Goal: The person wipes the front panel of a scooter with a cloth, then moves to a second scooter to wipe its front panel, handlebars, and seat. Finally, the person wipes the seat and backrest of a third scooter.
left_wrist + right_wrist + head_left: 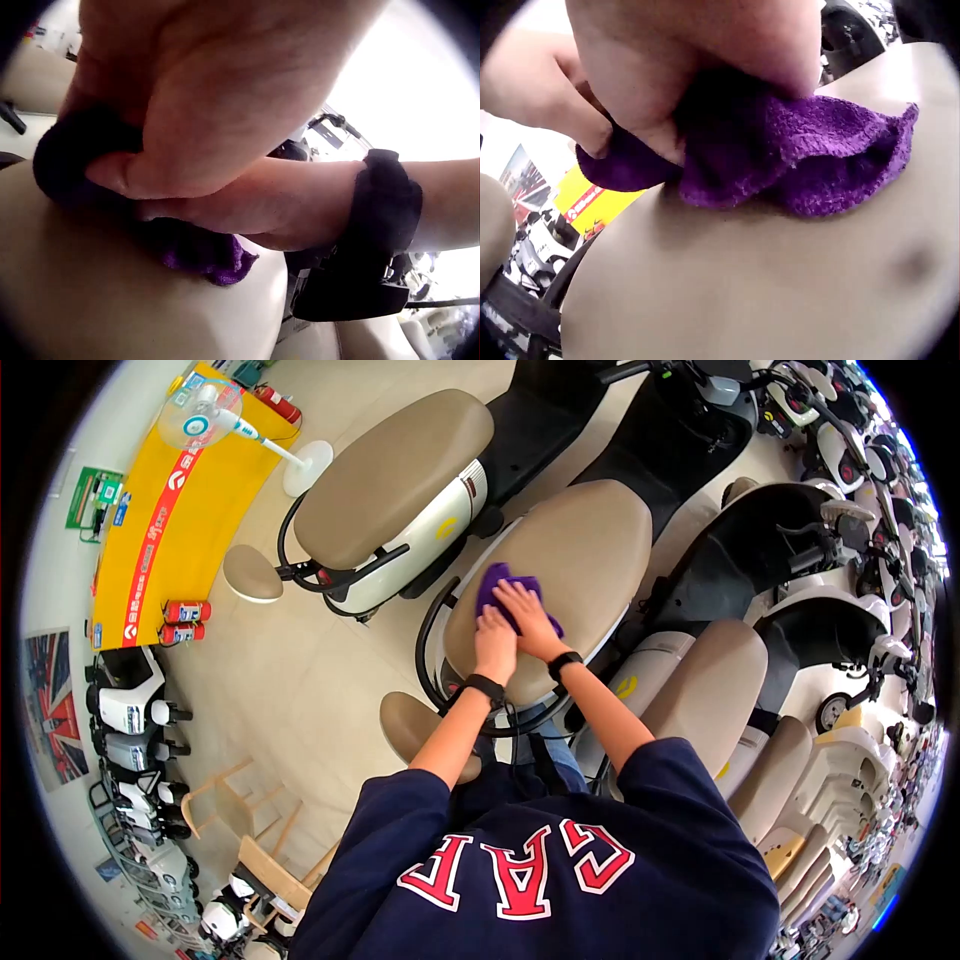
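Observation:
A purple cloth (492,582) lies bunched on the tan seat (590,525) of a scooter, under both hands. The left hand (495,645) presses on its near left part; in the left wrist view its thumb and fingers bend round the dark cloth (64,161). Beside it the right hand (530,622) rests on the cloth with fingers spread forward. The right wrist view shows the cloth (817,142) spilling out beneath the right palm (682,52), against the seat (780,285). The fingertips are partly hidden there.
Another scooter seat (400,475) stands to the left, more seats (710,690) to the right. A black rail (424,650) curves round the seat's rear, with a tan backrest (420,730) nearby. Farther left are a fan (240,426), fire extinguishers (186,611) and a wooden chair (218,802).

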Demonstrator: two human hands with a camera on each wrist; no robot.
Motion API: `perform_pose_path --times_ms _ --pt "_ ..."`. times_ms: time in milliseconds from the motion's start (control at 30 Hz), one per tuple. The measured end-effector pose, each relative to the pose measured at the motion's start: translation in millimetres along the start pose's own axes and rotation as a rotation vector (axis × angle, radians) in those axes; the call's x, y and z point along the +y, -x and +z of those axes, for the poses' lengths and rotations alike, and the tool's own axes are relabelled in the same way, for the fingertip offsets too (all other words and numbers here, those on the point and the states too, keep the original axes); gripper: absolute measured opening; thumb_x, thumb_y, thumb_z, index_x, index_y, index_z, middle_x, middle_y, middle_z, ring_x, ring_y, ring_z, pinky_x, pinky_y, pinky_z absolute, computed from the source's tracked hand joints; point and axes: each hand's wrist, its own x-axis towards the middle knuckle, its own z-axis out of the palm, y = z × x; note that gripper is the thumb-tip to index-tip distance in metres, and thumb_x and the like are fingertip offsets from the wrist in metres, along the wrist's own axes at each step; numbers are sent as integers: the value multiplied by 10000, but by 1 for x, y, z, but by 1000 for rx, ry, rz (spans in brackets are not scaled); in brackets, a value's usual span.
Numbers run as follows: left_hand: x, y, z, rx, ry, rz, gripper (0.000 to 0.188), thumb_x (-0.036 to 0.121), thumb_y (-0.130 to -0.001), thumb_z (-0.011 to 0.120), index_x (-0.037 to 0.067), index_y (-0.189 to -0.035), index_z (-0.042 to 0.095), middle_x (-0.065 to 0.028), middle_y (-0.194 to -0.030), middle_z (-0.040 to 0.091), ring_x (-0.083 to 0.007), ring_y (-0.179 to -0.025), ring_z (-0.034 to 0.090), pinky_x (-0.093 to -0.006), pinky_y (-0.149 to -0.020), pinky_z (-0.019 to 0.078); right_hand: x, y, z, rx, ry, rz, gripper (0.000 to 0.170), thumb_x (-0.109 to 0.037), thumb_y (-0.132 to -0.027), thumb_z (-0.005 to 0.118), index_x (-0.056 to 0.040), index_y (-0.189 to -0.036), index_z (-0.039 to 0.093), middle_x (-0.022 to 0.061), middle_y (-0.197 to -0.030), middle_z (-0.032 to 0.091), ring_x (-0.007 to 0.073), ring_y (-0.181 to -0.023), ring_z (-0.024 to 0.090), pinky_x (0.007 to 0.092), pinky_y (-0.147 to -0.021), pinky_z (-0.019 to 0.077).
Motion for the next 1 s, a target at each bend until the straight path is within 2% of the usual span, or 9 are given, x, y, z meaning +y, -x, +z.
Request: perform_pose_path --times_ms 67,133,200,267,300,400,633,800,1000 --pt "-15 8 -7 -7 46 -97 628 65 -824 663 -190 -1357 449 -369 -1353 547 -397 -1180 638 -414 -944 562 -6 -14 18 -60 -50 -56 755 -127 -785 717 -115 -1500 472 143 -1601 394 410 -1487 315 569 -1215 210" --pt "-35 12 2 21 64 -92 383 89 -795 695 -127 -1109 653 -319 -1126 678 -421 -905 714 -457 -785 590 -10 -18 39 -105 -85 -96 670 -133 -794 710 -113 -1442 542 137 -1558 459 397 -1470 354 558 -1212 229" --pt "-54 18 6 -57 56 29 186 103 -791 691 -29 -910 742 -277 -1002 717 -420 -843 715 -498 -748 581 -9 -13 58 -160 -76 -174 623 -193 -836 726 -129 -1431 556 113 -1558 467 364 -1467 377 540 -1218 248" --pt "-48 26 -18 -205 87 -31 134 119 -791 684 30 -833 774 -233 -896 737 -391 -916 719 -489 -865 565 -21 3 64 -151 -118 -145 630 -199 -831 737 -134 -1432 560 103 -1554 473 350 -1467 382 534 -1225 250" --pt "-44 30 -23 -181 57 14 115 118 -774 696 27 -793 765 -204 -826 737 -365 -830 730 -477 -785 579 -25 13 62 -138 -128 -133 649 -226 -823 751 -139 -1437 558 95 -1554 475 341 -1469 382 532 -1229 250" --pt "-31 34 -28 -230 33 137 98 123 -760 704 47 -756 766 -185 -782 734 -349 -787 733 -458 -721 585 -32 42 47 -87 -176 -85 682 -113 -787 713 -149 -1448 545 87 -1556 473 331 -1458 398 508 -1237 251" --pt "34 50 -2 -169 11 458 105 162 -755 697 91 -769 773 -157 -798 746 -307 -779 735 -436 -684 580 -37 119 -13 37 -113 27 627 -101 -837 717 -110 -1439 543 111 -1542 485 333 -1446 414 492 -1220 289" --pt "76 67 -41 -323 167 648 193 121 -780 667 -8 -907 734 -240 -899 721 -418 -864 708 -519 -789 576 -49 186 -29 260 -52 250 553 -42 -755 716 -19 -1298 614 213 -1242 670 385 -1180 621 434 -1034 485" --pt "116 132 -96 -281 356 987 157 91 -765 622 -9 -836 720 -246 -867 706 -425 -831 694 -527 -763 557 -141 269 -82 507 -102 547 436 -76 -696 749 -12 -1123 691 196 -1035 725 346 -970 705 395 -880 551"
